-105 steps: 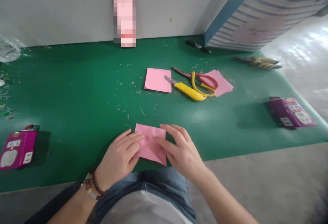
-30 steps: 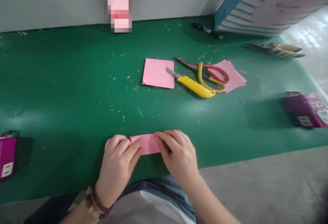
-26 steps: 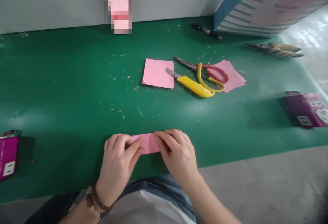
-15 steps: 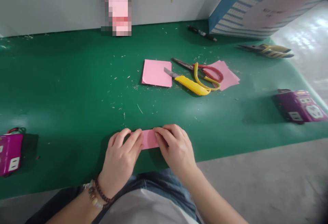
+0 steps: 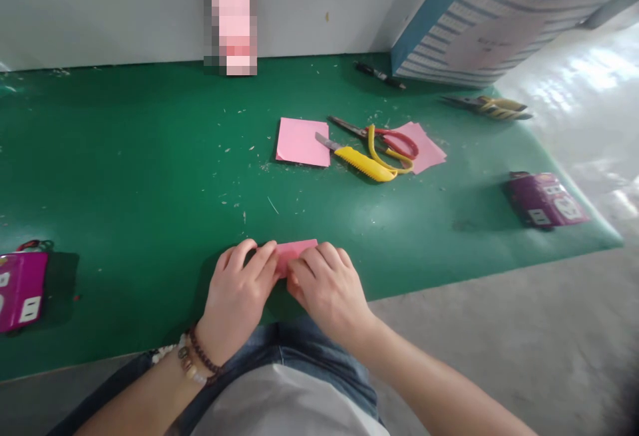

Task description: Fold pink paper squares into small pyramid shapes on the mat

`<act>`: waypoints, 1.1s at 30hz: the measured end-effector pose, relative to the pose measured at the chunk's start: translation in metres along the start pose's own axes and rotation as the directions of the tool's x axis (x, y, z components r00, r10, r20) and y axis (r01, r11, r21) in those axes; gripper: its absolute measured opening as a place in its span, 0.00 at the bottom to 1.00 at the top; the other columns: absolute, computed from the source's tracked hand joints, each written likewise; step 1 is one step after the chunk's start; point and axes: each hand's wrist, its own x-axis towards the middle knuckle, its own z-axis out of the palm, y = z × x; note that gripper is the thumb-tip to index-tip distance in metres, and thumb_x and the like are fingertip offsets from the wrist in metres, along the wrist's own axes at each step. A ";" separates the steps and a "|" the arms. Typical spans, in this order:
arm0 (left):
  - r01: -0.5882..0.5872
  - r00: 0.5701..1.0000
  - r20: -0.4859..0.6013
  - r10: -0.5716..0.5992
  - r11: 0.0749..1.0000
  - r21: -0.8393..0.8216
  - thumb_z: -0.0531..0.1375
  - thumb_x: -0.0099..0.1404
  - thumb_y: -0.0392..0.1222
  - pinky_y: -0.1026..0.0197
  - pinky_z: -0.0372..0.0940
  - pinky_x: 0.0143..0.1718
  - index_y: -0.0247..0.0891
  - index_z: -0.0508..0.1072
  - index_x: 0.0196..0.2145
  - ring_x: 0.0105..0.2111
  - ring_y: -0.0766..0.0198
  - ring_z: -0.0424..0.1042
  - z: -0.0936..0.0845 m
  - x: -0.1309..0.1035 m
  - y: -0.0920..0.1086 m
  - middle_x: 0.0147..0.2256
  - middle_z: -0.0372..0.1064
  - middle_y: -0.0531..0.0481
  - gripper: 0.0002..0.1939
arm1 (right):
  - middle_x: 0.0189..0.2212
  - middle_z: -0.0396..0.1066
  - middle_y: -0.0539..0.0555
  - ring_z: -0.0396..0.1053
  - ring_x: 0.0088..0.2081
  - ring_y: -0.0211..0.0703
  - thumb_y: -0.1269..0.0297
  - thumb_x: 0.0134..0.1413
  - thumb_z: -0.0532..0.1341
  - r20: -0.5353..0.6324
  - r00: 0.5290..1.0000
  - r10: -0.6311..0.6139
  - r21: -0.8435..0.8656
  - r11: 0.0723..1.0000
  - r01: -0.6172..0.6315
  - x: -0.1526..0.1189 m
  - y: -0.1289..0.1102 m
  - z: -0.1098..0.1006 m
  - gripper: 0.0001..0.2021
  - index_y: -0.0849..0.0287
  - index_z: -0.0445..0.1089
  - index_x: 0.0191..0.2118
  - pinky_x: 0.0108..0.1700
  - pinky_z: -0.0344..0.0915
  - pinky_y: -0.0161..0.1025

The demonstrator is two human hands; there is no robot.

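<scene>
A narrow pink paper strip (image 5: 294, 249) lies near the front edge of the green table, between my two hands. My left hand (image 5: 244, 279) grips its left end, with fingers and thumb closed on it. Bent over the lower right part of the strip, my right hand (image 5: 327, 283) has its fingers pressed together on the paper. Farther back is a square stack of pink paper (image 5: 302, 142). A yellow utility knife (image 5: 364, 162) rests with its blade over that stack. Scissors with red and yellow handles (image 5: 394, 143) partly cover more pink sheets (image 5: 424, 150).
Purple boxes stand at the left (image 5: 24, 289) and right (image 5: 549, 202) of the green table (image 5: 150, 190). Pliers (image 5: 492, 107), a black pen (image 5: 379, 75) and a striped box (image 5: 464, 30) are at the back right. Paper scraps dot the middle.
My right hand has slid left and down along the strip, whose upper right corner now shows above the fingers. The view has shifted slightly, so the right-hand objects appear farther left.
</scene>
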 end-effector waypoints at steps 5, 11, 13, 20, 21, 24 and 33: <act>0.004 1.000 -0.014 -0.004 1.000 -0.024 0.57 0.70 0.37 0.53 0.60 0.42 0.36 0.73 0.50 0.46 0.54 0.65 0.000 0.000 0.000 0.50 0.73 0.53 0.12 | 0.25 0.66 0.52 0.57 0.32 0.45 0.73 0.54 0.60 0.014 0.997 0.075 -0.068 0.995 -0.073 -0.007 0.011 -0.003 0.07 0.58 0.68 0.26 0.34 0.51 0.41; 0.005 1.000 -0.015 -0.006 0.998 -0.055 0.57 0.69 0.36 0.52 0.61 0.42 0.35 0.73 0.48 0.45 0.54 0.65 0.001 0.000 -0.002 0.50 0.73 0.52 0.11 | 0.26 0.67 0.53 0.58 0.32 0.46 0.71 0.55 0.61 0.021 0.984 0.177 -0.107 0.979 -0.174 -0.021 0.031 -0.011 0.06 0.58 0.70 0.28 0.35 0.54 0.41; 0.003 1.000 -0.015 -0.004 0.998 -0.062 0.57 0.69 0.36 0.52 0.61 0.42 0.35 0.72 0.49 0.46 0.53 0.65 0.002 -0.001 -0.002 0.50 0.73 0.52 0.12 | 0.26 0.66 0.53 0.58 0.32 0.45 0.71 0.55 0.61 0.006 0.980 0.197 -0.090 0.977 -0.195 -0.024 0.035 -0.014 0.06 0.57 0.70 0.28 0.35 0.55 0.41; -0.005 1.000 -0.005 0.004 0.998 -0.068 0.56 0.70 0.36 0.52 0.63 0.42 0.36 0.72 0.48 0.45 0.53 0.65 0.001 0.001 -0.003 0.49 0.73 0.50 0.11 | 0.30 0.70 0.53 0.61 0.34 0.43 0.71 0.62 0.57 -0.068 0.991 0.117 0.144 0.984 -0.106 -0.022 0.017 -0.011 0.05 0.59 0.69 0.36 0.37 0.57 0.41; -0.008 1.000 0.006 0.008 0.997 -0.078 0.56 0.70 0.36 0.52 0.63 0.43 0.35 0.72 0.49 0.45 0.54 0.65 0.000 0.002 -0.003 0.49 0.73 0.50 0.11 | 0.29 0.70 0.52 0.60 0.33 0.44 0.72 0.62 0.57 -0.039 0.994 0.103 0.143 0.985 -0.097 -0.021 0.013 -0.007 0.05 0.59 0.69 0.35 0.37 0.57 0.41; -0.035 0.998 0.054 0.041 0.994 -0.107 0.55 0.70 0.33 0.52 0.64 0.44 0.33 0.71 0.50 0.45 0.54 0.64 -0.002 0.003 -0.006 0.50 0.72 0.48 0.12 | 0.27 0.68 0.52 0.58 0.32 0.45 0.72 0.61 0.57 0.025 0.995 0.095 0.125 0.987 -0.098 -0.018 0.004 0.002 0.07 0.58 0.68 0.32 0.35 0.55 0.41; -0.084 0.974 0.198 0.110 0.987 -0.134 0.53 0.67 0.29 0.49 0.65 0.47 0.32 0.69 0.54 0.49 0.52 0.63 -0.012 0.005 -0.015 0.53 0.68 0.45 0.18 | 0.28 0.67 0.53 0.58 0.32 0.45 0.73 0.62 0.53 0.007 0.995 0.096 0.239 0.966 -0.095 -0.011 -0.020 0.016 0.08 0.59 0.67 0.32 0.34 0.56 0.41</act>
